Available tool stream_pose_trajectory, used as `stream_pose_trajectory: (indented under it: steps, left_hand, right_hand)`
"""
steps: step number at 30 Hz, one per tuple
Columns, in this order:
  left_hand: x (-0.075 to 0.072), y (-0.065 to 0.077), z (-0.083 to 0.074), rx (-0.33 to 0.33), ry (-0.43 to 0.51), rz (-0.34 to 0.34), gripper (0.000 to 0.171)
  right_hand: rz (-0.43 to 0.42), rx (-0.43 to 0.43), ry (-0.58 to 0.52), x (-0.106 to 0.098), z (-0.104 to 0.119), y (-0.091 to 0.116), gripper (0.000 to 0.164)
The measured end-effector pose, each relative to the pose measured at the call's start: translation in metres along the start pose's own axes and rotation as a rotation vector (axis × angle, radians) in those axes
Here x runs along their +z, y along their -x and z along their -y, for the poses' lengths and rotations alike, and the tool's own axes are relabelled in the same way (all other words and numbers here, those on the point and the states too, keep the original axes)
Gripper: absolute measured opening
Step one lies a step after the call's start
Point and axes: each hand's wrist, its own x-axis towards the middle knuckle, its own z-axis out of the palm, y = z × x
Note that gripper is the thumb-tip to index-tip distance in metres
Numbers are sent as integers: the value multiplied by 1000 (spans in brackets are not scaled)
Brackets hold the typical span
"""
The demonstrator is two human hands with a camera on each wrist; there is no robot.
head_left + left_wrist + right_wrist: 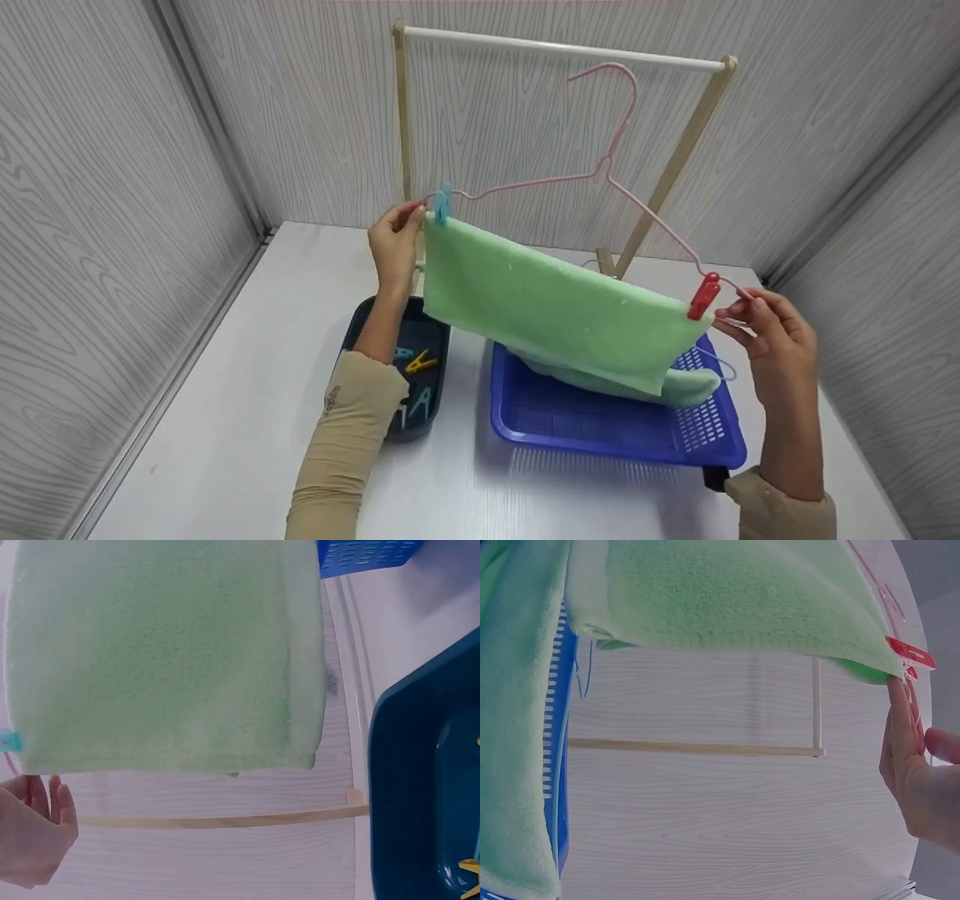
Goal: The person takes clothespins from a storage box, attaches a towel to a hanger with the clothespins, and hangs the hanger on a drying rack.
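A light green towel [555, 300] hangs from a pink wire hanger [536, 181], held up in the air and slanting down to the right. A blue clothespin [442, 204] clips its left corner, a red clothespin [704, 296] its right. My left hand [396, 244] pinches the hanger's left end beside the blue clothespin, at the towel's corner. At the hanger's right end, my right hand [780, 341] grips the wire between thumb and fingers, just outside the red clothespin. The right wrist view shows the towel's fuzzy surface [727, 600] and that hand [922, 772].
A blue basket [585, 431] below holds another green cloth [694, 386] and a light blue hanger [726, 366]. Left of it, a dark tray [439, 390] contains several clothespins [420, 362]. Behind stands a wooden rack with a white rod [562, 48].
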Motion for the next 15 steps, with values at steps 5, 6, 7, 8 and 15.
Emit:
stream_pose_trajectory:
  steps: [5,6,7,8,15]
  left_hand:
    - [16,-13,5,-59,83,-18,22]
    - [19,-15,4,-76,103,-24,21]
    - [23,-17,4,-94,128,-30,21]
    - [27,-19,4,-119,151,-36,21]
    - [53,-35,1,-323,184,-68,22]
  right_hand:
    - [51,-4,-73,0,5,0,25]
    - [59,-8,-73,0,6,0,26]
    - [70,-10,-93,1,7,0,26]
    - [77,-14,-114,1,9,0,26]
    - [58,-58,-257,5,17,-7,28]
